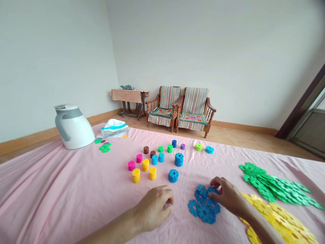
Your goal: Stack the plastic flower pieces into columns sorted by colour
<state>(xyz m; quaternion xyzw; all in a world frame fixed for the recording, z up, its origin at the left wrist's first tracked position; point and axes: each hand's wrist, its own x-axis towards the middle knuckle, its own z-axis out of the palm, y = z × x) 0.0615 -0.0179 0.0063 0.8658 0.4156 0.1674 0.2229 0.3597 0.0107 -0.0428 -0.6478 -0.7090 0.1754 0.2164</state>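
Note:
My right hand (227, 195) is at the loose pile of blue snowflake discs (205, 211), its thumb and fingers closing on a blue disc (212, 190) at the pile's upper right. To the left, my left hand (158, 206) is curled low over the pink cloth; its fingers are bent inward, and whatever they may hold is hidden. Just beyond the hands stand two stacks of blue discs, a nearer one (173, 175) and a farther, taller one (179, 159). Yellow stacks (136, 175) of discs stand beyond my left hand.
Spread green discs (276, 184) and yellow discs (281, 218) lie at the right. Several small coloured stacks, such as a pink stack (131, 165), stand mid-table. A white jug (76, 130) and a tissue box (115, 130) are at the left. Two wooden chairs (194, 101) stand beyond.

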